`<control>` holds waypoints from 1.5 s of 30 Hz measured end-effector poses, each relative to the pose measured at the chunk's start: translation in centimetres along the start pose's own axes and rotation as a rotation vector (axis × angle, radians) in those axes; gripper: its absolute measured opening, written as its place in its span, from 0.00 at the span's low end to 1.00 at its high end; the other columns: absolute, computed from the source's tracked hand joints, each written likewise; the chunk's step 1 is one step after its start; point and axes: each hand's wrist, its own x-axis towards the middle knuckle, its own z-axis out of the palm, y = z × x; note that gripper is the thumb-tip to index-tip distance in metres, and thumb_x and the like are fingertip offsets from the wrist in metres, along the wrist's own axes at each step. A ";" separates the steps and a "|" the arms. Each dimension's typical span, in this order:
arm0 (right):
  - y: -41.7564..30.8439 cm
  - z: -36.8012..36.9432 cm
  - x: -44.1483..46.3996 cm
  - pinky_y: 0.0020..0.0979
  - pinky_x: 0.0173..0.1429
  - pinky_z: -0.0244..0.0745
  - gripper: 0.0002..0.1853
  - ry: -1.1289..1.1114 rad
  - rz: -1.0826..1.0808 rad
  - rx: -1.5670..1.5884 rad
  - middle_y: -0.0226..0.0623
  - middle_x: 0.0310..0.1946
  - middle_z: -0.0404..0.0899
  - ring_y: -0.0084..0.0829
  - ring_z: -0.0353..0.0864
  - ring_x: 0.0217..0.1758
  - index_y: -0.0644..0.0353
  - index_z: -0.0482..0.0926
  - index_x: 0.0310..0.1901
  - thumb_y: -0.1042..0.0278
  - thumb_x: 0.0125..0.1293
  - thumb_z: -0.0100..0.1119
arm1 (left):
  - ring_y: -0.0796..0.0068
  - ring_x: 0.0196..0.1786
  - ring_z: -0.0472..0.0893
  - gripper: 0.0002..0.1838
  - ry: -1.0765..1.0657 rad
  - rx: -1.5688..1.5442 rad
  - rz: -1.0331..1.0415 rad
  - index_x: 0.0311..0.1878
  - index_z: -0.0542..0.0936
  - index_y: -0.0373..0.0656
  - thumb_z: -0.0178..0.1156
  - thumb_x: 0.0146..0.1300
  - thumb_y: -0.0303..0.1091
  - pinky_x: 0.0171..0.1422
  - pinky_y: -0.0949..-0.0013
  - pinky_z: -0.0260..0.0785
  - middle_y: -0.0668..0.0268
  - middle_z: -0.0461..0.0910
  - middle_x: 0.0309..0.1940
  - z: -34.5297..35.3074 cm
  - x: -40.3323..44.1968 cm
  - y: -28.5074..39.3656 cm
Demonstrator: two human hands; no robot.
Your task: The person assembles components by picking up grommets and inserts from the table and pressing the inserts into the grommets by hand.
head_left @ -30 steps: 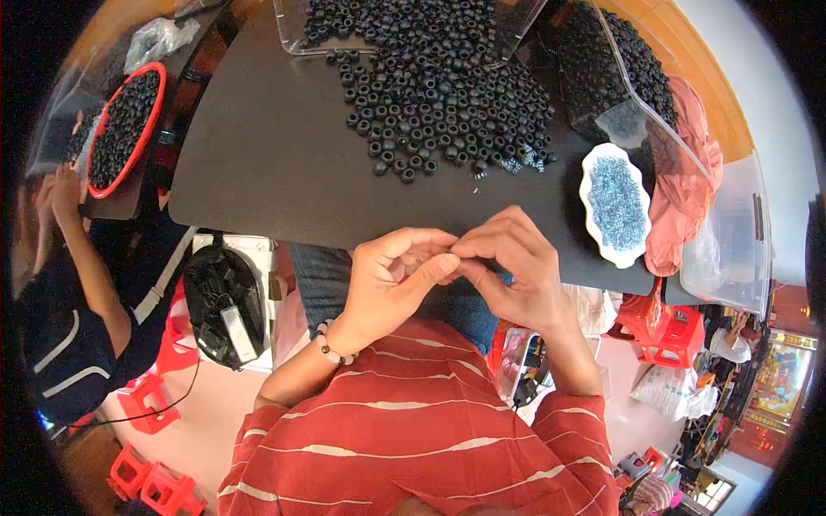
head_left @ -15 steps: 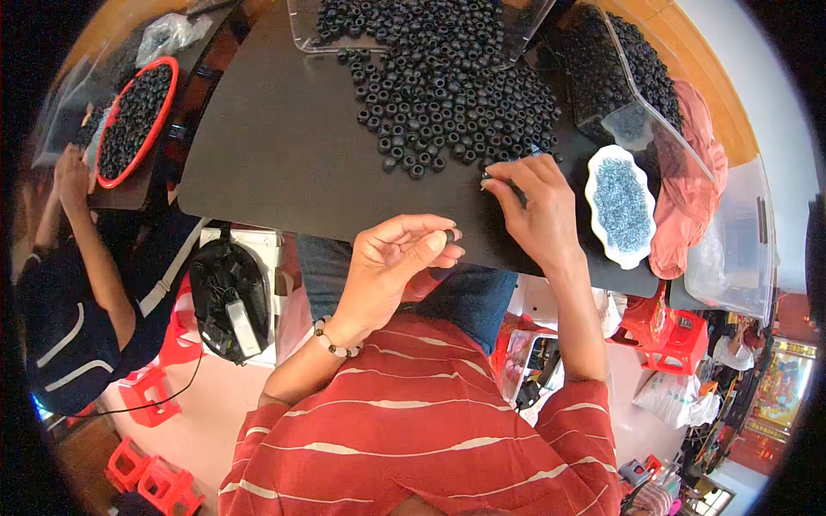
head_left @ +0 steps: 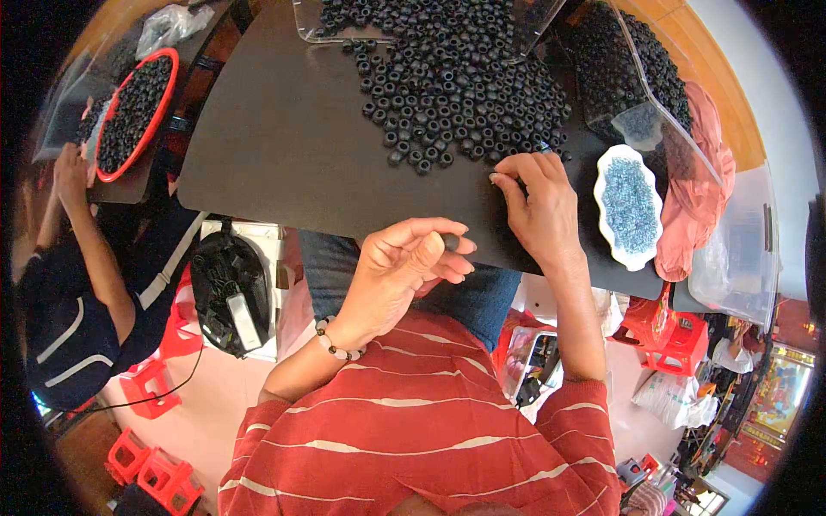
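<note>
Hands now parted, so black bead [head_left: 450,242] sits in left hand [head_left: 396,268] grip alone, at bench's [head_left: 275,138] near edge. Right hand [head_left: 547,211] between bead pile [head_left: 456,103] and that edge; can't tell whether grip's closed.

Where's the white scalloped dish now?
The white scalloped dish sits toward the right of the head view, on the dark table between the right hand and the pink bundle.

Dark tabletop [head_left: 275,138]: loose black beads [head_left: 460,116] spread at far bin [head_left: 303,31]; white scalloped dish [head_left: 635,261], clear bin [head_left: 651,97] at right.
</note>
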 end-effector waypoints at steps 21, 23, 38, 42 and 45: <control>-2.9 -2.1 -2.4 0.23 0.47 0.70 0.04 -0.152 0.342 0.918 0.33 0.33 0.78 0.21 0.76 0.39 0.63 0.76 0.39 0.76 0.63 0.60 | 0.80 0.28 0.80 0.20 0.002 -0.089 -0.028 0.51 0.75 0.35 0.51 0.71 0.45 0.34 0.77 0.75 0.63 0.82 0.32 0.7 -0.2 -0.3; -2.9 -1.8 -2.4 0.25 0.45 0.71 0.04 -0.130 0.378 0.929 0.34 0.33 0.78 0.24 0.76 0.38 0.63 0.76 0.38 0.77 0.62 0.60 | 0.80 0.29 0.81 0.20 0.001 -0.086 -0.023 0.52 0.75 0.35 0.52 0.71 0.45 0.34 0.77 0.75 0.63 0.83 0.34 0.8 -0.2 -0.3; -1.0 0.5 -1.7 0.39 0.43 0.70 0.06 0.037 -0.004 0.101 0.39 0.32 0.77 0.43 0.74 0.37 0.59 0.78 0.37 0.73 0.57 0.62 | 0.81 0.33 0.82 0.14 0.061 0.289 0.189 0.52 0.78 0.36 0.58 0.68 0.34 0.38 0.78 0.75 0.61 0.84 0.39 1.2 0.0 -0.4; -0.8 0.2 -1.8 0.38 0.43 0.71 0.07 0.032 0.020 0.161 0.38 0.32 0.79 0.42 0.75 0.38 0.59 0.79 0.37 0.74 0.56 0.63 | 0.81 0.34 0.81 0.13 0.035 0.570 0.344 0.51 0.79 0.36 0.59 0.67 0.31 0.38 0.78 0.74 0.62 0.83 0.38 0.5 1.8 -0.5; -1.0 -0.4 -2.1 0.36 0.43 0.72 0.08 0.068 0.087 0.294 0.37 0.33 0.80 0.41 0.76 0.38 0.59 0.80 0.39 0.74 0.57 0.63 | 0.82 0.34 0.80 0.13 0.051 0.571 0.288 0.52 0.78 0.37 0.59 0.68 0.32 0.38 0.78 0.73 0.64 0.83 0.36 0.8 2.7 -0.1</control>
